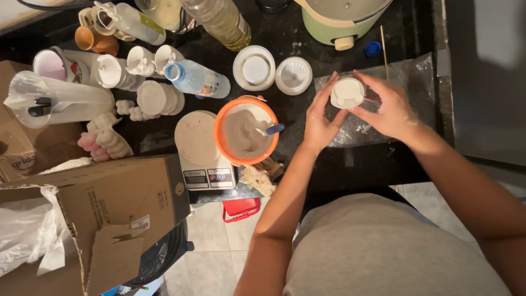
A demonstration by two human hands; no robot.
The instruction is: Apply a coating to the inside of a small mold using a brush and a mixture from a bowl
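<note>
Nearest, a cardboard box sat at the desk edge. Both hands held a small white mold above a clear plastic sheet on the dark desk: left hand and right hand w/ fingers curled round it. Left of them, an orange bowl of grey mix beside a scale. Farther back: bottles, green appliance.

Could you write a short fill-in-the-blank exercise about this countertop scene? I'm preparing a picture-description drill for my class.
1. Both the left hand and the right hand hold a small ____ silicone mould.
2. The orange-rimmed plastic bowl of grey mix contains a spoon with a ____ handle.
3. The hands work over a clear ____ sheet.

Missing words: white; blue; plastic
</note>
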